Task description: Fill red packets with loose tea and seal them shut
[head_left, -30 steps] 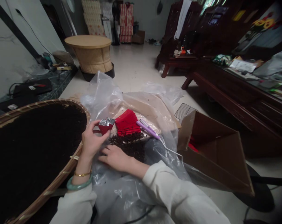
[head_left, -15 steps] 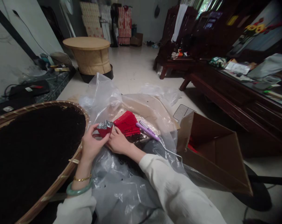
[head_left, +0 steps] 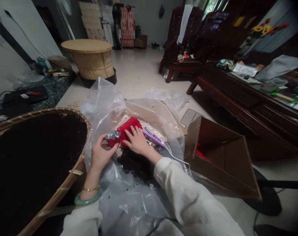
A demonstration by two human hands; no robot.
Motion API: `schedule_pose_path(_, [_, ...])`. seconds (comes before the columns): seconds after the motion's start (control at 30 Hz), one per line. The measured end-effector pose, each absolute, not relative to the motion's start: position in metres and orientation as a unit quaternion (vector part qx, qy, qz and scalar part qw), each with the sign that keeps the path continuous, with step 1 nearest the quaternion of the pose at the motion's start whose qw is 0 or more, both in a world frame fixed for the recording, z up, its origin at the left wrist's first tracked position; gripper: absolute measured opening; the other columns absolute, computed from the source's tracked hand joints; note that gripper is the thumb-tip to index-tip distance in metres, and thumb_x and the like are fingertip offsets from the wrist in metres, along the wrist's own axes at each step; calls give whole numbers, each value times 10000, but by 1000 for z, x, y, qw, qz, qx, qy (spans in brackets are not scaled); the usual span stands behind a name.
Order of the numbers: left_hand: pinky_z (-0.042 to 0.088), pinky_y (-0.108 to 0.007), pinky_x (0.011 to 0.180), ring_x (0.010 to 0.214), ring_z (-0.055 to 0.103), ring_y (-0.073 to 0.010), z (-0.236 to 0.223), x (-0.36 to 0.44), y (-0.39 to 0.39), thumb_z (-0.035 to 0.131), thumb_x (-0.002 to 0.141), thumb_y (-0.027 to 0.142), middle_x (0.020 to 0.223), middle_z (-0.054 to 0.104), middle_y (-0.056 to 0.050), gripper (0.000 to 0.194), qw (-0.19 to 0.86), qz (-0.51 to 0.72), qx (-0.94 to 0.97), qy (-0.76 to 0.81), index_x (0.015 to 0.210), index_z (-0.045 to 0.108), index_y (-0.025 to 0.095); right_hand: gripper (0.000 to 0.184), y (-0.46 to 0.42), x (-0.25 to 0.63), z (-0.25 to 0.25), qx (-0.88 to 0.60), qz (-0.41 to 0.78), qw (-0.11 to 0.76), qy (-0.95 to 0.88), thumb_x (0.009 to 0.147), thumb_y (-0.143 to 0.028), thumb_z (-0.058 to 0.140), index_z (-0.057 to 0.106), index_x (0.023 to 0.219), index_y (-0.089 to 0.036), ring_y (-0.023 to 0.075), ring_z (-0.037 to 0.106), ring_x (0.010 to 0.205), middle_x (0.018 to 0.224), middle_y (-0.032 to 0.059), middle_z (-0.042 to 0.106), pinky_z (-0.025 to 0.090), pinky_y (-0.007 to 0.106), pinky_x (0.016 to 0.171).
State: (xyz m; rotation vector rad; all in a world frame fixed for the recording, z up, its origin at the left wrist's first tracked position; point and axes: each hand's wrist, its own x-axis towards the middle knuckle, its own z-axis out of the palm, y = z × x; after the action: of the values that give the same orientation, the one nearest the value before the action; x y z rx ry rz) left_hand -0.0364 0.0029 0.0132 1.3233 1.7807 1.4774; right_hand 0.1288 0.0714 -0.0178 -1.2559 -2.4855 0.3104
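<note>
My left hand [head_left: 101, 151] pinches a small red foil packet [head_left: 113, 141] between thumb and fingers. The packet's silvery inside shows at its gaping top. Fingers spread, my right hand [head_left: 138, 141] lies palm down over a fanned stack of red packets [head_left: 128, 125]. Just right of its fingers rests a purple hair straightener [head_left: 156, 139] with a white cord. Below both hands, a heap of dark, tea-like leaves [head_left: 135, 165] lies on a clear plastic sheet [head_left: 139, 200].
On the left, a large round woven tray [head_left: 86, 131] holds a mass of dark leaves. An open cardboard box [head_left: 227, 157] with something red inside stands on the right. Beyond are a wire rack [head_left: 191, 116], a round wooden-topped stand [head_left: 90, 59] and a dark wooden table [head_left: 249, 111].
My right hand has moved away from the packet in my left hand and spread over the red stack, uncovering more dark leaves. My left hand still holds its packet.
</note>
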Motion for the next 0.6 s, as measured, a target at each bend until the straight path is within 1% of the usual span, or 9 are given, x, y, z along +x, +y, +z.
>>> schedule_pose_path(0.07, [556,-257,590,679,656,-176,13,-37,2,792,563,428,926,688,-69,557,243,538,473,654,1020,614,166,604,63,128,-18,-400,118,129,-900,947,-513,520,491,1417,-134,391,319,1394,1496,219,386,262,562,1134])
schedule_pose_path(0.13, [555,-253,589,687,655,-177,9,-40,0,795,561,423,934,684,-72,565,246,533,475,655,1029,615,163,585,49,135,-16,-345,119,117,-924,935,-525,535,537,1371,-136,385,345,1375,1472,199,426,291,535,1127])
schedule_pose_path(0.2, [565,-258,619,720,660,-175,3,-43,-1,785,592,421,998,673,-81,567,244,518,497,652,1066,613,163,580,34,148,-11,-305,120,103,-939,908,-541,572,573,1323,-137,376,368,1351,1425,187,477,338,521,1099])
schedule_pose_path(0.27, [579,-281,674,749,663,-172,-4,-45,-1,772,627,418,1053,651,-84,561,236,494,529,649,1101,611,165,651,24,158,-3,-299,125,79,-943,852,-550,646,540,1353,-149,365,389,1325,1417,179,482,384,511,1062])
schedule_pose_path(0.3, [585,-298,706,766,664,-173,-7,-45,0,768,639,416,1064,639,-82,554,227,484,545,645,1109,612,167,727,20,160,0,-310,124,63,-941,811,-543,696,494,1397,-163,366,396,1315,1444,179,452,400,515,1046])
schedule_pose_path(0.37, [592,-332,754,804,665,-184,-11,-45,0,763,658,405,1058,620,-76,525,204,476,573,636,1104,620,170,902,16,157,4,-340,118,19,-933,723,-512,786,389,1474,-208,392,389,1310,1522,189,340,411,545,1021])
schedule_pose_path(0.43, [598,-350,774,860,667,-202,-15,-44,1,754,678,383,1055,610,-77,492,184,473,598,620,1104,621,175,966,12,146,5,-359,103,-23,-927,667,-486,832,367,1482,-254,427,376,1310,1557,193,263,410,586,997])
schedule_pose_path(0.5, [606,-351,769,934,665,-225,-18,-42,1,749,695,353,1085,613,-88,519,174,470,619,604,1160,595,184,905,7,135,2,-366,89,-40,-926,666,-465,835,418,1442,-261,427,395,1289,1522,196,314,421,589,980])
schedule_pose_path(0.6, [619,-342,748,1016,652,-244,-24,-41,0,752,707,309,1133,611,-104,710,150,471,647,580,1348,465,205,795,0,126,-2,-382,80,-36,-920,692,-413,824,472,1386,-249,390,441,1238,1396,185,445,469,534,938])
